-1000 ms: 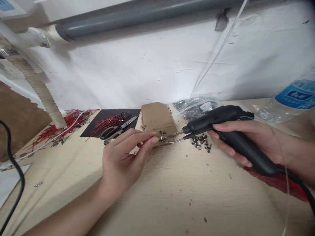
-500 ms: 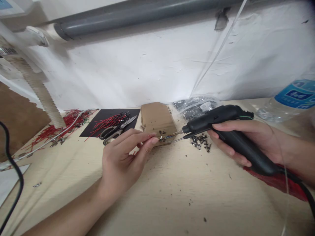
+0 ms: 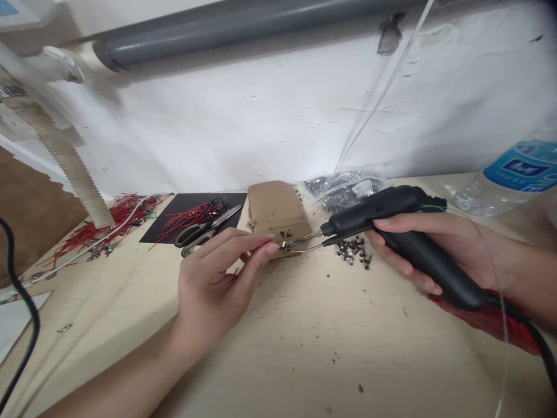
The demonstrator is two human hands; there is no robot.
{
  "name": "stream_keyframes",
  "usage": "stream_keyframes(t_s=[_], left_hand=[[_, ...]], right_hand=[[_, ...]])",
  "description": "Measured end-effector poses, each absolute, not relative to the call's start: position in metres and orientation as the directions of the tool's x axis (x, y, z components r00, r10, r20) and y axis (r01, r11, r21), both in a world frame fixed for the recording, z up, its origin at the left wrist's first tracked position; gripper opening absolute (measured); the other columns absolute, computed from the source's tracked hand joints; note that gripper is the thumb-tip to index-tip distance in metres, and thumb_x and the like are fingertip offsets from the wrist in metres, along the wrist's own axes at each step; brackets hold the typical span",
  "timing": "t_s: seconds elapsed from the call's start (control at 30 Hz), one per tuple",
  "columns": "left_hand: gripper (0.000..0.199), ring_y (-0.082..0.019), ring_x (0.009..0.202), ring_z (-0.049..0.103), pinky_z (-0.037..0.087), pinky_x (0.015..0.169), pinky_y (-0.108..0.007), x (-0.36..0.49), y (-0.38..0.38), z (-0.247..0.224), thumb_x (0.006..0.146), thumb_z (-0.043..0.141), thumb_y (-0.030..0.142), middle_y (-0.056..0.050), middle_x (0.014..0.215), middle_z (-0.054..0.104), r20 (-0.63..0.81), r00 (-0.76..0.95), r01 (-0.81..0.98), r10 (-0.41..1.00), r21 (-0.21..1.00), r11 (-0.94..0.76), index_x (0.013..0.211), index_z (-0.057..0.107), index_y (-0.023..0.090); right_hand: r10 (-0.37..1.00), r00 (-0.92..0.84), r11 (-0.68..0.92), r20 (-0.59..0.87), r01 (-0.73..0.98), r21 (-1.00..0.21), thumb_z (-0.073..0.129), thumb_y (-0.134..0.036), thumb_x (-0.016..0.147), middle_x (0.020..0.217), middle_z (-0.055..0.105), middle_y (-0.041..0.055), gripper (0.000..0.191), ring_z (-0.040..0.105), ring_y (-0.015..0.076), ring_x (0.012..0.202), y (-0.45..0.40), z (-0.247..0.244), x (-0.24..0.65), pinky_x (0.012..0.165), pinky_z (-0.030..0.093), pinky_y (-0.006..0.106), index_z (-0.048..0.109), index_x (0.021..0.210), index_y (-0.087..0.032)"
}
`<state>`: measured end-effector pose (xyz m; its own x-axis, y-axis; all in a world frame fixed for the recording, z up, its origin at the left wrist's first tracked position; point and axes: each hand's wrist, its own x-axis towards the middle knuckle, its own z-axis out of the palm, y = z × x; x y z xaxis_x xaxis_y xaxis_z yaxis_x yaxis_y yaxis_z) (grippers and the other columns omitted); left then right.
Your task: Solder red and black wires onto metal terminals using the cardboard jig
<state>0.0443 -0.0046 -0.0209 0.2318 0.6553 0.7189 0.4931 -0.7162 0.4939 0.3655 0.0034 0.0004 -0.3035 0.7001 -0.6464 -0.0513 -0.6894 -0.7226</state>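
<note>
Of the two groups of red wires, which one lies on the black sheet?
The group beside the scissors, nearer the left hand. The other group lies on the table around the ribbed hose's foot, crossed by a white cable.

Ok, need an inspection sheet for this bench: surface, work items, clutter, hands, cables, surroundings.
Surface: pale tabletop, dark specks scattered.
Work items: black tool pointing at a small piece by the cardboard block; red wires on a black sheet.
Clutter: scissors partly over that sheet, red-wire pile, loose metal parts, plastic bag, bottle.
Hands: left hand pinches the small piece, detail too fine; right hand grips the black tool.
Cables: tool cord, black cable at left, white cable across the red-wire pile.
Surroundings: white wall, grey pipe, corrugated hose.
</note>
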Motion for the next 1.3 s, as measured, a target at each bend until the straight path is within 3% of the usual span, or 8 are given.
stream_keyframes(t_s=[0.93,1.3], left_hand=[[0.009,-0.011,0.069,0.066,0.051,0.056,-0.025,0.0451,-0.0055,-0.0201,0.096,0.077,0.015,0.001,0.087,0.077,0.713,0.258,0.482,0.652,0.489,-0.727,0.1,0.077,0.022],[0.005,-0.01,0.072,0.068,0.052,0.06,-0.022,0.0447,-0.0056,-0.0205,0.095,0.077,0.015,0.001,0.087,0.077,0.723,0.257,0.484,0.641,0.477,-0.733,0.098,0.077,0.019]], right_hand=[[0.696,-0.318,-0.694,-0.644,-0.065,-0.717,0.087,-0.055,0.075,0.052,0.067,0.0004,0.037,0.056,0.0131,0.034,0.0025,0.001,0.364,0.031,0.047,0.021,0.073,0.074,-0.02],[0.707,-0.289,-0.688,-0.646,-0.07,-0.722,0.089,-0.057,0.069,0.051,0.066,0.0005,0.038,0.055,0.0135,0.033,0.005,-0.0012,0.3655,0.03,0.047,0.022,0.076,0.072,-0.022]])
